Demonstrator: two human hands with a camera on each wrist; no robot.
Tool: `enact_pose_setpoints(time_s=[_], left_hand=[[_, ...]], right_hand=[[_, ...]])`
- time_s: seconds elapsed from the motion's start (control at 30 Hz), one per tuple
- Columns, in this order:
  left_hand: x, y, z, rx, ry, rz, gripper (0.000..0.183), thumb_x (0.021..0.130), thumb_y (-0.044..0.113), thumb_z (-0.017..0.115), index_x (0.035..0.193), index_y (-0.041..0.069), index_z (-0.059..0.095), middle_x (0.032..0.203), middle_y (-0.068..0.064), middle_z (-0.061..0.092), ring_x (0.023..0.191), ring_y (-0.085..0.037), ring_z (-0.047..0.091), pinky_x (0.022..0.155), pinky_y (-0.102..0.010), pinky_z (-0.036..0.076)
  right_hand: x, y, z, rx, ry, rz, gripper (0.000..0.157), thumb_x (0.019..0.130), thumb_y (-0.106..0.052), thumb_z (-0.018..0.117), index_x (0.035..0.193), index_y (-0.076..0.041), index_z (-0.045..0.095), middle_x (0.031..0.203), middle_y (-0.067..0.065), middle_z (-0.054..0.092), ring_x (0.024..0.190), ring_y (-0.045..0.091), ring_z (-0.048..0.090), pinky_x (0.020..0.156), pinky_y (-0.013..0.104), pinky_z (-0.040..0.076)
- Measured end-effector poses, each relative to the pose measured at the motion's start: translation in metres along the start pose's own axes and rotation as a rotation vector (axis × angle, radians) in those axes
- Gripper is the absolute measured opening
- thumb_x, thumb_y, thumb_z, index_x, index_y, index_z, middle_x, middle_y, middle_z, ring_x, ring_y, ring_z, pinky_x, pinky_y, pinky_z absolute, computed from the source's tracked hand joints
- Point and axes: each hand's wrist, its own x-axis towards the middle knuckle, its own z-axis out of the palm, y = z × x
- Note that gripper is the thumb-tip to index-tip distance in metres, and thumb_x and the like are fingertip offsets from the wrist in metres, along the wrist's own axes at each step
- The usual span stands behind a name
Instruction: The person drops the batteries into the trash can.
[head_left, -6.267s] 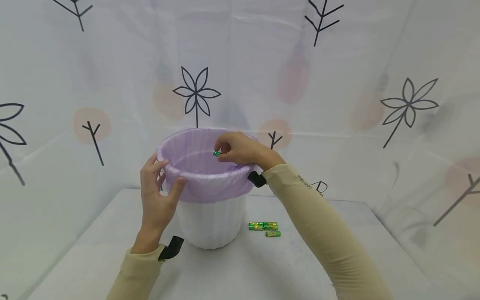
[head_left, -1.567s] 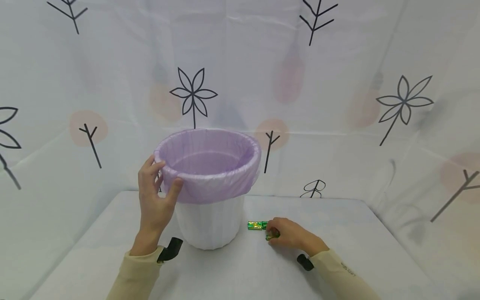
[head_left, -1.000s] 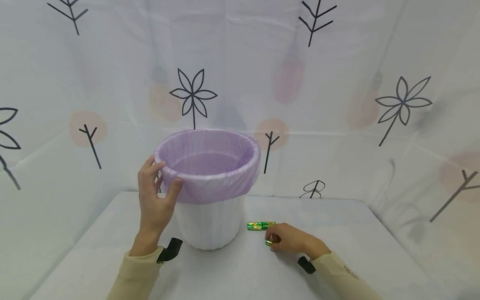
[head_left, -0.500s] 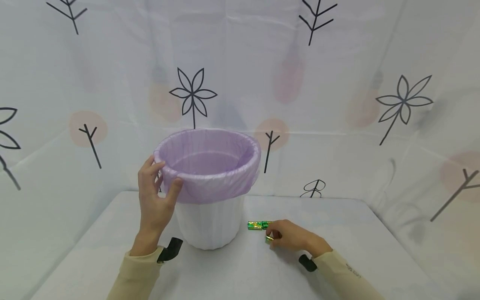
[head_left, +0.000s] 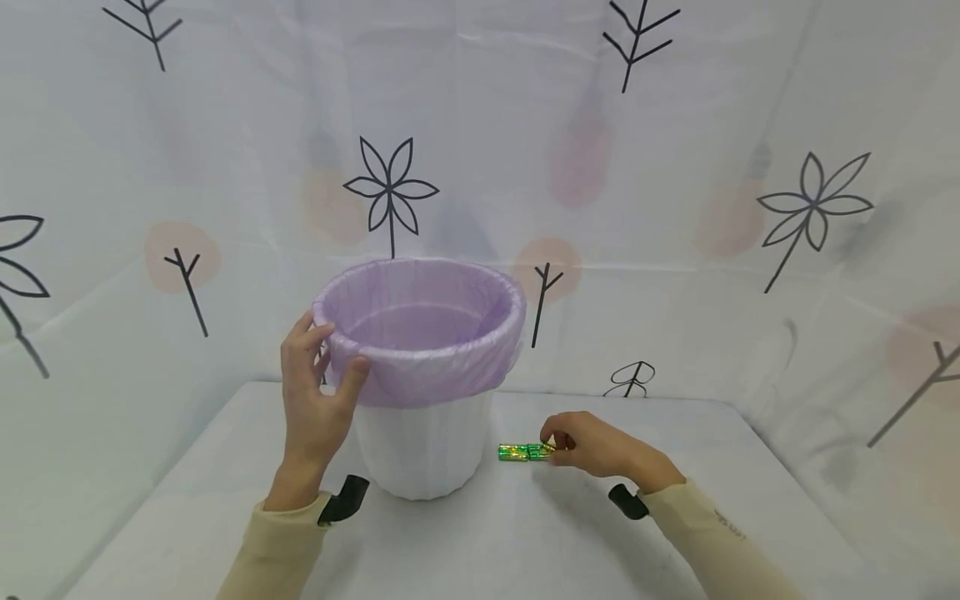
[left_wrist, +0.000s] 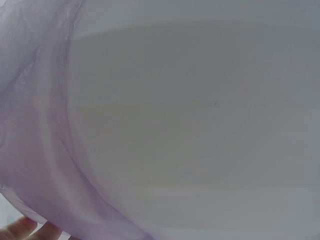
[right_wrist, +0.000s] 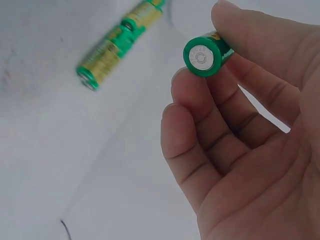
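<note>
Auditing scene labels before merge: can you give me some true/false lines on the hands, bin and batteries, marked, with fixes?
1. Left hand holds the bin near its rim. True.
2. The bin lies on its side. False: it stands upright on the table.
3. Right hand pinches a battery. True.
4. The bin has a green bag. False: the bag is purple.
5. Other batteries lie on the table. True.

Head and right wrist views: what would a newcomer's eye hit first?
The white bin with its purple liner, near the middle of the head view, held at its left by the left hand. Next, the green battery pinched in the right hand, high in the right wrist view. More batteries lie on the table, right of the bin.
</note>
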Motion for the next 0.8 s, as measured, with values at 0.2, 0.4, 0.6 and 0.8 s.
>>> enact_pose_setpoints(time_s=[0.2,0.4,0.6,0.8], left_hand=[[0.000,0.001,0.000,0.003,0.006,0.007,0.048,0.084,0.001,0.065,0.125,-0.006,0.043,0.143,-0.024,0.032,0.127,-0.031,0.038,0.099,-0.063,0.036],[-0.001,0.001,0.001,0.009,0.001,-0.004,0.048,0.083,-0.001,0.065,0.125,-0.007,0.043,0.143,-0.025,0.031,0.128,-0.031,0.039,0.100,-0.062,0.037],[0.000,0.001,0.001,0.007,-0.001,0.004,0.048,0.083,0.000,0.065,0.125,-0.008,0.042,0.143,-0.026,0.031,0.127,-0.032,0.038,0.100,-0.062,0.036],[0.000,0.001,0.001,0.007,0.006,0.009,0.049,0.084,0.003,0.065,0.126,-0.006,0.042,0.143,-0.024,0.031,0.127,-0.035,0.038,0.099,-0.064,0.036]], right_hand=[[-0.002,-0.016,-0.030,-0.043,0.025,-0.011,0.020,0.088,-0.012,0.068,0.107,-0.010,0.063,0.080,-0.005,0.054,0.071,0.012,0.051,0.063,0.027,0.048],[-0.002,-0.038,-0.061,-0.105,0.060,-0.022,0.022,0.087,-0.012,0.069,0.108,-0.009,0.062,0.079,-0.005,0.054,0.070,0.011,0.051,0.064,0.027,0.048],[0.004,-0.060,-0.090,-0.183,0.099,-0.047,0.022,0.087,-0.012,0.069,0.108,-0.011,0.063,0.081,-0.005,0.054,0.072,0.011,0.052,0.066,0.028,0.048],[0.011,-0.081,-0.120,-0.229,0.160,-0.110,0.021,0.087,-0.011,0.069,0.107,-0.012,0.064,0.080,-0.005,0.055,0.072,0.013,0.051,0.067,0.030,0.048]])
